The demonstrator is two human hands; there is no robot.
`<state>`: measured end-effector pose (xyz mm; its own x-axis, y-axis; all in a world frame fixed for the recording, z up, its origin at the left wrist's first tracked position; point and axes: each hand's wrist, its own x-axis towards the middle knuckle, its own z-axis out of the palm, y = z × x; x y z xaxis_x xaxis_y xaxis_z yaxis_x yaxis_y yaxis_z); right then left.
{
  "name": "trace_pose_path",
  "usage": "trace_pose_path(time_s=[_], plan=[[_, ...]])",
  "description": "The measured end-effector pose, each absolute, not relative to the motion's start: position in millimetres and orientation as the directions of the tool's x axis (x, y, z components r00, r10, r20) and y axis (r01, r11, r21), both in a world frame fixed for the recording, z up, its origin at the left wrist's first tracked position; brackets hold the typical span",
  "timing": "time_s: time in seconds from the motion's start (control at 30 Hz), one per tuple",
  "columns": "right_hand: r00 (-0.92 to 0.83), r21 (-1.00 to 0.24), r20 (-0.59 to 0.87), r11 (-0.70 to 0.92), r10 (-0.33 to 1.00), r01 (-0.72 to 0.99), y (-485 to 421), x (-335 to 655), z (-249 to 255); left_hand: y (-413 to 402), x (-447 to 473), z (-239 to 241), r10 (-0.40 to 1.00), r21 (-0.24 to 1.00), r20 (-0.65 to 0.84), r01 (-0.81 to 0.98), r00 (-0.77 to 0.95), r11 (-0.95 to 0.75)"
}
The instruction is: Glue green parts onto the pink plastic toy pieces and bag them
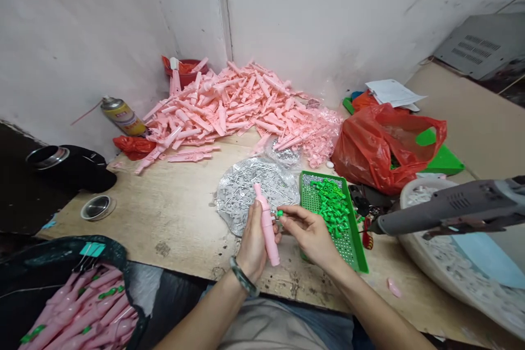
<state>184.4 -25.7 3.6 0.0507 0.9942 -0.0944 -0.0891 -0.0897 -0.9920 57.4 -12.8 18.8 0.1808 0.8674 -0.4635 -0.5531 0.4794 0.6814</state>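
Note:
My left hand, with a bangle at the wrist, grips a pink plastic tube-shaped part that stands tilted over the table's front. Between thumb and fingers, my right hand pinches a small green plastic piece against the tube's right side. Just beyond the hands lies a round tray heaped with grey pieces and thin metal pins. A green perforated basket stands to the right of my right hand, with many small green pieces inside.
A large pile of pink parts lies against the wall. An electric screwdriver juts in from the right over a tub of white pieces. A red plastic bag, a spray can and a bag of pink-and-green assemblies surround the workspace.

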Motion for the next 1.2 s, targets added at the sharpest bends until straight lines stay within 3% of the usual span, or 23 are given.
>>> trace_pose_path(time_s=[0.3, 0.5, 0.67, 0.83, 0.97, 1.07, 1.2], plan=[[0.049, -1.000, -0.008, -0.006, 0.999, -0.030, -35, 181, 4, -15, 54, 23, 0.925, 0.865, -0.364, -0.329, 0.107, 0.379], [0.041, -0.971, -0.151, -0.140, 0.988, -0.194, -32, 176, 11, -20, 50, 27, 0.965, 0.952, -0.252, -0.159, 0.073, 0.261], [0.027, -0.966, -0.204, -0.197, 0.979, -0.168, -32, 176, 17, -21, 46, 24, 0.996, 0.996, -0.080, -0.042, 0.043, 0.082], [0.072, -0.987, -0.099, -0.089, 0.992, -0.132, -34, 171, 19, -14, 47, 18, 0.958, 0.959, -0.259, -0.086, 0.120, 0.270], [-0.002, -0.966, -0.199, -0.196, 0.980, -0.168, -30, 174, 17, -17, 49, 14, 0.934, 0.932, -0.326, -0.117, 0.149, 0.344], [-0.048, -0.944, -0.267, -0.271, 0.963, -0.188, -32, 172, 16, -22, 49, 15, 0.973, 0.973, -0.223, -0.042, 0.057, 0.225], [0.002, -0.984, -0.152, -0.151, 0.988, -0.094, -37, 164, 13, -23, 45, 13, 0.997, 0.997, -0.037, 0.062, -0.062, 0.041]])
